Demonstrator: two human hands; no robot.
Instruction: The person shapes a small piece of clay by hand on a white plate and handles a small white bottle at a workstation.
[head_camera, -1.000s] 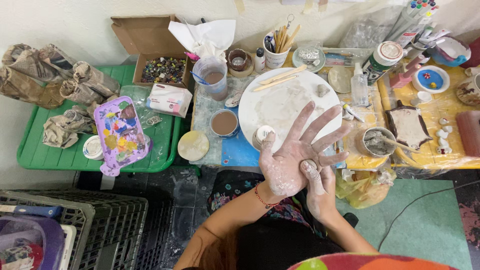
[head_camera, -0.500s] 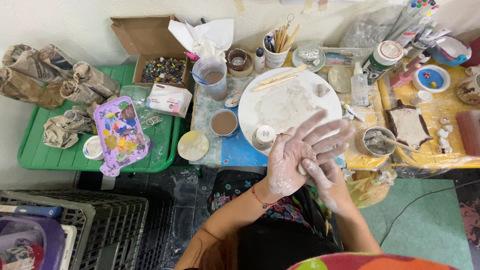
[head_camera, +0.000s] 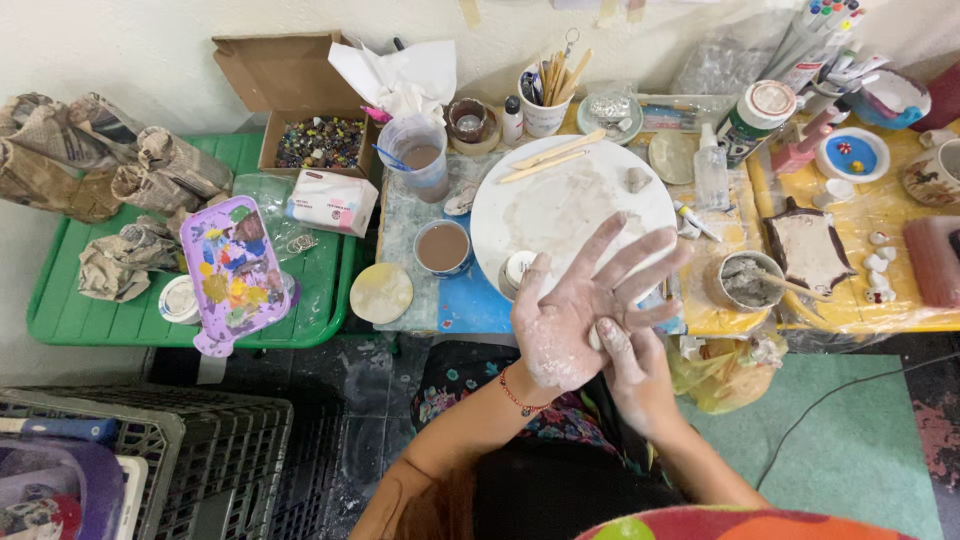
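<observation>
The left hand (head_camera: 575, 320), open and clay-dusted with fingers spread, presses flat against the right hand (head_camera: 632, 375), rolling a small pale clay lump (head_camera: 597, 335) between the palms above the white round board (head_camera: 570, 205).

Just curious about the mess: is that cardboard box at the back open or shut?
Open: the cardboard box has its flaps raised, and small colourful pieces show inside.

Lighting's pretty even and bright, soft daylight-ish with no clear direction, so shadows stay faint. The round white board (head_camera: 570, 205) just beyond the clay-dusted left hand (head_camera: 575, 315) looks a bit washed out, and plastic wrap further out to the right catches some glare. Focus is sharp around the hands; wide-angle bending shows at the edges, and the colourful blob nearest the camera is blurred.
</observation>
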